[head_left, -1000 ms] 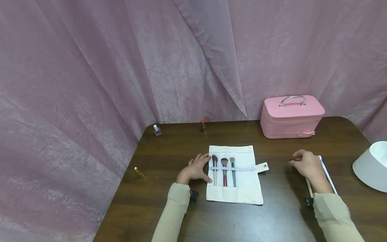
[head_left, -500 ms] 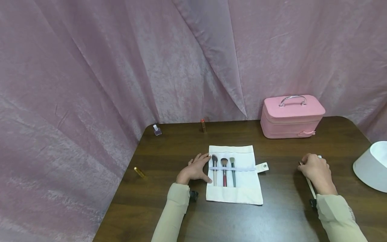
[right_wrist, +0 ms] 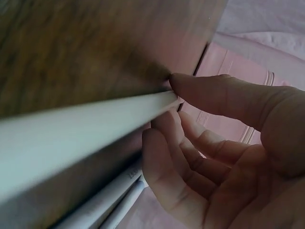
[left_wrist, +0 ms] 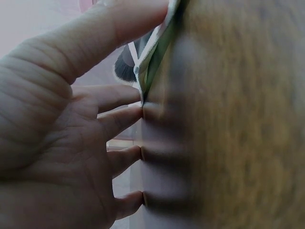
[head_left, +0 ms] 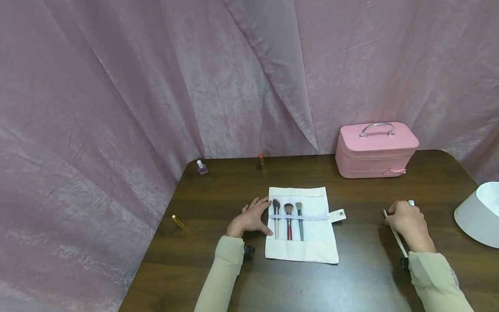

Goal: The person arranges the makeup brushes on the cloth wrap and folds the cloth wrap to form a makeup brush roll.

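Note:
A white cloth brush roll (head_left: 317, 247) lies spread on the table, with three makeup brushes (head_left: 289, 221) under its lilac band. My left hand (head_left: 253, 218) rests at the roll's left edge, fingers spread and thumb on the cloth. In the left wrist view, fingertips touch the table beside the cloth (left_wrist: 155, 40), and a dark brush head (left_wrist: 125, 66) shows behind. To the right, my right hand (head_left: 407, 223) pinches the far end of a slim white stick (head_left: 399, 242) between thumb and fingers, close over the table. More white sticks (right_wrist: 126, 202) lie beyond it in the right wrist view.
A pink vanity case (head_left: 376, 158) with a metal handle stands at the back right. At the right edge is a white rounded container (head_left: 479, 216). A lipstick (head_left: 261, 161), a nail polish bottle (head_left: 202, 167) and a gold tube (head_left: 179, 221) lie towards the back and left.
My right hand has shifted right and slightly down onto the white stick, closing its fingers at the end, which has edged slightly left. The left hand and brush roll stay put.

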Action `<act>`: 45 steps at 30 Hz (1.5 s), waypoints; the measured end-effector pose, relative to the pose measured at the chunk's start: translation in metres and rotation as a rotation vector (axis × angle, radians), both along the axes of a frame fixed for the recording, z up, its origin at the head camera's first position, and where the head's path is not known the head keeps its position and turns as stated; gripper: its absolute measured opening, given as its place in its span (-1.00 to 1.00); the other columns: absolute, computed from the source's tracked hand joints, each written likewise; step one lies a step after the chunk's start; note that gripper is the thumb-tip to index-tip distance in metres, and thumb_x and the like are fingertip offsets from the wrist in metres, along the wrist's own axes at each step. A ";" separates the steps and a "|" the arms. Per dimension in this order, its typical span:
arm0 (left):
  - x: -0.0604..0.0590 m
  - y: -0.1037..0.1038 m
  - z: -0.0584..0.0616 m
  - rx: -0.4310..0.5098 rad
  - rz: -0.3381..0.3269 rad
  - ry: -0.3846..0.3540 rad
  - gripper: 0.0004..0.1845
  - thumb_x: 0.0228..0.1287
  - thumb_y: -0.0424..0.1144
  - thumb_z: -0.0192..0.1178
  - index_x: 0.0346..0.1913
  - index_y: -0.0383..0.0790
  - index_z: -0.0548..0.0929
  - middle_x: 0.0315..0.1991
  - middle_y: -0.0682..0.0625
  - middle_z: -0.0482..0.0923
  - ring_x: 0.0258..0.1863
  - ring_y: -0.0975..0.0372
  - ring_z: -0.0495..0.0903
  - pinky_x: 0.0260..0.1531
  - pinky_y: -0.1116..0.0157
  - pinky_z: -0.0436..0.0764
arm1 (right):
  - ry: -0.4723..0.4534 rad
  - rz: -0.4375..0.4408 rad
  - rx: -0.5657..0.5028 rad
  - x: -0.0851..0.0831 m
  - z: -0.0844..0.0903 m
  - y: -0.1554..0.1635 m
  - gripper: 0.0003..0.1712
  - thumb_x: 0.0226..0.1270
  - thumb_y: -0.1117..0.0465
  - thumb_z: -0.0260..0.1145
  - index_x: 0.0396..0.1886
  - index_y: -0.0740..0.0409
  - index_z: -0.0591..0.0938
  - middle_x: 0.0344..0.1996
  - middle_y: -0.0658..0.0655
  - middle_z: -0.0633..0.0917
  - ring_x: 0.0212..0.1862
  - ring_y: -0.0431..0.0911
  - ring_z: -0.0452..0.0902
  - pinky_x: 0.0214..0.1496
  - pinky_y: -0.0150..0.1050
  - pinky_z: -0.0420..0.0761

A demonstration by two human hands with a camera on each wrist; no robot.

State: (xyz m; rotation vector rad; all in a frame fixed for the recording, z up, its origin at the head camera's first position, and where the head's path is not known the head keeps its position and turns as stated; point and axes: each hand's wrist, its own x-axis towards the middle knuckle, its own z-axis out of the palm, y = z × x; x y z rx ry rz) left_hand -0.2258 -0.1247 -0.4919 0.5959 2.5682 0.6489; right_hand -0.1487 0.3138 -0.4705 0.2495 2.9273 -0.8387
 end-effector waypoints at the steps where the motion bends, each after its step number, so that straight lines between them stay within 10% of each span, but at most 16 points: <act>1: 0.000 0.000 0.000 -0.001 0.000 0.001 0.10 0.02 -0.10 0.61 0.59 -0.15 0.19 0.62 0.01 -0.01 0.60 -0.02 -0.19 0.44 -0.23 -0.12 | -0.003 0.006 0.001 0.000 0.000 0.000 -0.74 0.09 0.36 0.33 -0.25 0.49 0.62 -0.43 0.34 0.61 -0.42 0.18 0.49 -0.47 0.00 0.47; 25: 0.002 0.001 0.001 0.000 -0.016 0.005 0.10 0.02 -0.11 0.61 0.58 -0.18 0.19 0.62 -0.01 -0.02 0.60 -0.03 -0.20 0.43 -0.23 -0.11 | 0.338 -0.059 -0.091 -0.005 0.029 -0.025 -0.80 0.16 0.39 0.34 -0.25 0.49 0.65 -0.43 0.35 0.72 -0.31 0.31 0.59 -0.35 -0.02 0.39; 35: 0.001 0.000 0.000 -0.004 -0.019 0.007 0.09 0.04 -0.11 0.60 0.59 -0.18 0.19 0.62 -0.03 -0.02 0.59 -0.04 -0.19 0.42 -0.25 -0.11 | 0.466 -0.125 -0.215 -0.012 0.034 -0.037 -0.76 0.22 0.39 0.37 -0.15 0.47 0.67 -0.32 0.40 0.74 -0.48 -0.57 0.39 0.07 0.16 0.30; 45: 0.000 -0.001 0.000 -0.006 -0.020 0.008 0.10 0.03 -0.10 0.60 0.59 -0.17 0.19 0.62 -0.02 -0.02 0.60 -0.03 -0.19 0.43 -0.24 -0.11 | 0.555 -0.247 -0.374 -0.021 0.039 -0.054 -0.71 0.20 0.44 0.41 -0.07 0.50 0.68 -0.34 0.28 0.74 -0.49 -0.67 0.41 -0.46 -0.62 0.46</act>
